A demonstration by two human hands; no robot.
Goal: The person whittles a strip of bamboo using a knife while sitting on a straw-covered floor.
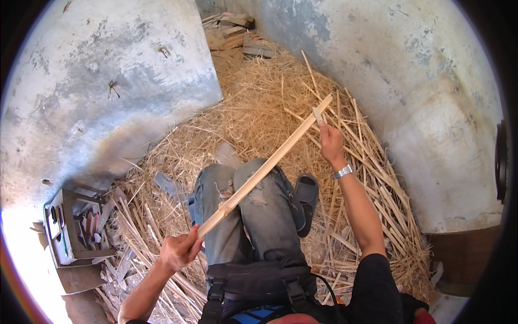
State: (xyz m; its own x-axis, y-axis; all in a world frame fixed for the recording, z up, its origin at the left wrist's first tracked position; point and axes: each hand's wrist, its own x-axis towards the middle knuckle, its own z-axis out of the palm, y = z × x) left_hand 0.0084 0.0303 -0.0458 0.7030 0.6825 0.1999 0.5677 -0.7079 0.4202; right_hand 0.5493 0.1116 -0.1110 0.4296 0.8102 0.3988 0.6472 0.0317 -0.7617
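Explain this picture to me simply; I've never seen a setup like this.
There is no machine here, just a person's two bare hands. A fisheye camera worn on the head looks down, so edges bend near the rim; picture left is the person's left. The left hand grips the near end of a long pale strip, which runs over the ripped jeans. The right hand, with a watch on its wrist, holds what looks like a small blade at the strip, near its far end. Straw-like shavings litter the floor, with thin sticks along the right.
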